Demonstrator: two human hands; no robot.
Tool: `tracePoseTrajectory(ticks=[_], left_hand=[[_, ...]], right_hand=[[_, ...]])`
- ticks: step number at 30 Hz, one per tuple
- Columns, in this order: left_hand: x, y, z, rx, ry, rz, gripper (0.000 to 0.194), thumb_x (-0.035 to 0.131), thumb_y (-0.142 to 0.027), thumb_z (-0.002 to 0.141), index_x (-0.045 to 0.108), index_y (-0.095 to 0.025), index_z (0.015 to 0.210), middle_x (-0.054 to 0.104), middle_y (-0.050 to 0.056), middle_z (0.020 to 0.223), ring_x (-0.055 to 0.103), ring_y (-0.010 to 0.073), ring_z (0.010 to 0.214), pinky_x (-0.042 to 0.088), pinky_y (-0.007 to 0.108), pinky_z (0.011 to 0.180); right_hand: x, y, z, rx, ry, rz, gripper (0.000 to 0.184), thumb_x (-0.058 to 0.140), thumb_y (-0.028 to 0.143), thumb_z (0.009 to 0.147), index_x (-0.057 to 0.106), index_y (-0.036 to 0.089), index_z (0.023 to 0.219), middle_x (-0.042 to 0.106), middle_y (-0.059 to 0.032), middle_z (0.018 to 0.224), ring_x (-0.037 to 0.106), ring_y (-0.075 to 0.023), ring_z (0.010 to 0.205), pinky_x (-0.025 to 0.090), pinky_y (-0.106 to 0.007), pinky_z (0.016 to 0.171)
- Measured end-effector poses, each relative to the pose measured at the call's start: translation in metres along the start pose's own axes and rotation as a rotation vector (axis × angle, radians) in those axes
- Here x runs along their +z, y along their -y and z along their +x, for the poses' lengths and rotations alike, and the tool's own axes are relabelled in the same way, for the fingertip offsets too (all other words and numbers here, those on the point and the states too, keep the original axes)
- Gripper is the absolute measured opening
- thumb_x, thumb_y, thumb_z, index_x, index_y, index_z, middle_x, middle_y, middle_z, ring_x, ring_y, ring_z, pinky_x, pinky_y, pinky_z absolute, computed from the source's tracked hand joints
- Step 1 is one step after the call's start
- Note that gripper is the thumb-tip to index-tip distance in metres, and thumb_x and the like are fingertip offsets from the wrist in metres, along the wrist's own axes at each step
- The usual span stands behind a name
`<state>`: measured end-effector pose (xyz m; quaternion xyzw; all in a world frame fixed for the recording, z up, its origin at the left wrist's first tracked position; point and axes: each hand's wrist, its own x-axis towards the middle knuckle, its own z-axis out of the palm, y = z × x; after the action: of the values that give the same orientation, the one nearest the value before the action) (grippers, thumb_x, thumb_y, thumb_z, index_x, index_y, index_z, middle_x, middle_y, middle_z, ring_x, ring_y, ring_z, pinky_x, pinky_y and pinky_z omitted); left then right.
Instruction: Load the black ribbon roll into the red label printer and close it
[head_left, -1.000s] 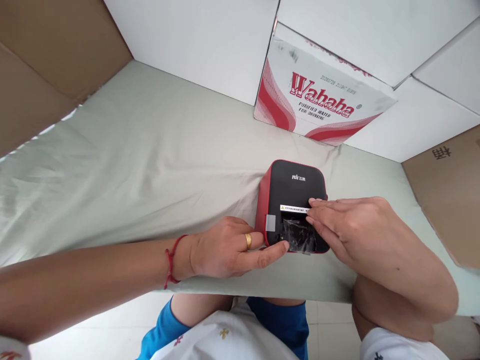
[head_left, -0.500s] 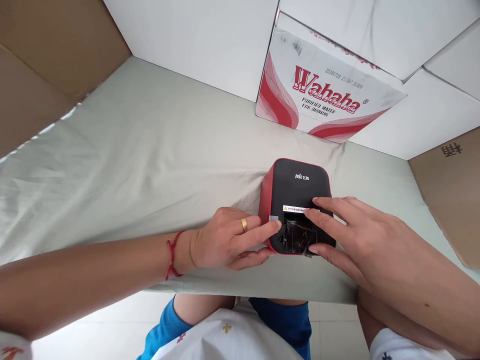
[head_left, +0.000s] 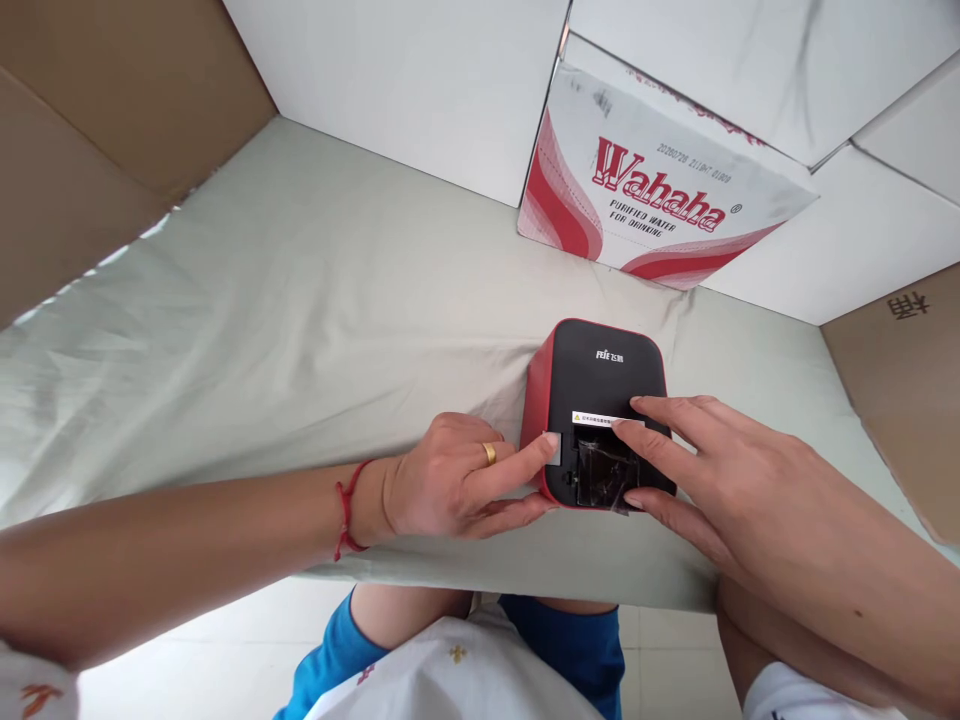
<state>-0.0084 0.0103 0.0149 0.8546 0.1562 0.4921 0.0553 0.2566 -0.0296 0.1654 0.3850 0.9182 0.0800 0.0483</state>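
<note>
A small receipt printer (head_left: pixel 611 385) with a black front and red sides lies on the cloth-covered table. Its lower part has a dark opening (head_left: pixel 604 475) with crumpled clear film or tape over it. My left hand (head_left: pixel 465 475), wearing a gold ring, has its index fingertip on a grey tab (head_left: pixel 556 450) at the printer's left edge. The left thumb lies against the lower corner, and the other fingers are curled. My right hand (head_left: pixel 727 470) grips the printer's right side, two fingertips on the front near a white warning label (head_left: pixel 589 418) and the thumb by the film.
A Wahaha water carton (head_left: pixel 652 190) stands at the back against white boxes (head_left: pixel 420 90). Brown cardboard walls (head_left: pixel 120 130) border the left and right (head_left: pixel 900 400). The pale green cloth (head_left: pixel 300 260) is wrinkled. My knees are under the near edge.
My left index finger has shifted a little on the printer's edge, so more of the grey tab shows. The right hand keeps its place. The whole view has shifted slightly.
</note>
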Motion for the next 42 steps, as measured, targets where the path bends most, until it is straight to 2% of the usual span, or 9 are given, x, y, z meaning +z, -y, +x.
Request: tracePoseTrajectory(ticks=[6, 16, 21, 25, 28, 32, 35, 39, 42], left_hand=[[-0.003, 0.005, 0.004, 0.031, 0.063, -0.049, 0.041, 0.055, -0.036, 0.115, 0.051, -0.011, 0.148, 0.054, -0.012, 0.055, 0.050, 0.0123, 0.043, 0.036, 0.028, 0.044], [-0.001, 0.006, 0.007, -0.054, 0.089, -0.153, 0.026, 0.054, -0.043, 0.116, 0.056, -0.018, 0.125, 0.058, -0.012, 0.053, 0.051, 0.0100, 0.041, 0.038, 0.023, 0.046], [0.001, 0.006, 0.000, -0.073, 0.116, -0.145, 0.035, 0.054, -0.049, 0.116, 0.056, -0.016, 0.128, 0.064, -0.008, 0.057, 0.058, 0.0117, 0.044, 0.043, 0.023, 0.049], [0.003, 0.010, -0.004, -0.057, 0.163, -0.128, 0.040, 0.055, -0.050, 0.115, 0.053, -0.015, 0.135, 0.068, -0.006, 0.062, 0.062, 0.0133, 0.048, 0.045, 0.024, 0.051], [0.004, 0.013, -0.005, -0.036, 0.151, -0.091, 0.042, 0.050, -0.051, 0.116, 0.052, -0.015, 0.139, 0.067, -0.006, 0.063, 0.060, 0.0131, 0.047, 0.043, 0.025, 0.051], [0.006, 0.013, -0.005, -0.027, 0.107, -0.060, 0.045, 0.047, -0.049, 0.117, 0.047, -0.015, 0.147, 0.068, -0.005, 0.069, 0.060, 0.0135, 0.049, 0.045, 0.025, 0.052], [0.006, 0.012, -0.003, -0.023, 0.104, -0.058, 0.044, 0.048, -0.047, 0.117, 0.047, -0.014, 0.145, 0.072, -0.002, 0.076, 0.062, 0.0142, 0.052, 0.046, 0.026, 0.053], [0.005, 0.010, -0.001, -0.026, 0.093, -0.030, 0.041, 0.043, -0.049, 0.118, 0.048, -0.015, 0.140, 0.072, -0.002, 0.077, 0.060, 0.0136, 0.051, 0.043, 0.026, 0.051], [0.005, 0.011, -0.002, -0.024, 0.117, -0.026, 0.046, 0.042, -0.048, 0.117, 0.041, -0.015, 0.149, 0.073, -0.001, 0.079, 0.060, 0.0147, 0.053, 0.044, 0.026, 0.051]], right_hand=[[-0.004, 0.003, 0.002, 0.009, 0.030, -0.025, 0.033, 0.068, 0.027, 0.102, 0.071, 0.013, 0.132, 0.075, -0.0191, 0.130, 0.077, -0.0309, 0.102, 0.059, -0.034, 0.048], [-0.007, 0.000, -0.002, 0.027, -0.005, -0.057, 0.036, 0.059, 0.027, 0.107, 0.064, 0.014, 0.140, 0.075, -0.0185, 0.133, 0.078, -0.0298, 0.102, 0.063, -0.038, 0.053], [-0.018, 0.012, 0.008, 0.088, -0.127, 0.078, 0.032, 0.059, 0.022, 0.108, 0.066, 0.017, 0.139, 0.071, -0.0174, 0.147, 0.070, -0.0345, 0.127, 0.067, -0.046, 0.078], [-0.014, 0.018, 0.026, 0.131, -0.225, 0.250, 0.017, 0.060, 0.019, 0.108, 0.077, 0.022, 0.110, 0.081, -0.0080, 0.110, 0.071, -0.0221, 0.091, 0.059, -0.038, 0.078], [0.007, 0.002, 0.040, 0.193, -0.144, 0.283, 0.026, 0.054, 0.026, 0.112, 0.078, 0.022, 0.105, 0.081, -0.0042, 0.096, 0.072, -0.0181, 0.080, 0.053, -0.033, 0.069], [0.033, -0.022, 0.056, 0.297, 0.091, 0.253, 0.029, 0.052, 0.030, 0.111, 0.078, 0.022, 0.121, 0.084, -0.0074, 0.113, 0.078, -0.0227, 0.094, 0.053, -0.034, 0.076], [0.037, -0.026, 0.061, 0.302, 0.272, 0.193, 0.033, 0.053, 0.032, 0.110, 0.077, 0.024, 0.131, 0.084, -0.0072, 0.117, 0.078, -0.0257, 0.098, 0.052, -0.036, 0.076], [0.037, -0.025, 0.064, 0.272, 0.324, 0.141, 0.032, 0.058, 0.032, 0.107, 0.076, 0.026, 0.133, 0.084, -0.0073, 0.120, 0.078, -0.0261, 0.100, 0.049, -0.034, 0.074], [0.039, -0.027, 0.064, 0.253, 0.310, 0.154, 0.030, 0.060, 0.031, 0.106, 0.077, 0.025, 0.129, 0.083, -0.0081, 0.119, 0.077, -0.0256, 0.099, 0.051, -0.034, 0.073]])
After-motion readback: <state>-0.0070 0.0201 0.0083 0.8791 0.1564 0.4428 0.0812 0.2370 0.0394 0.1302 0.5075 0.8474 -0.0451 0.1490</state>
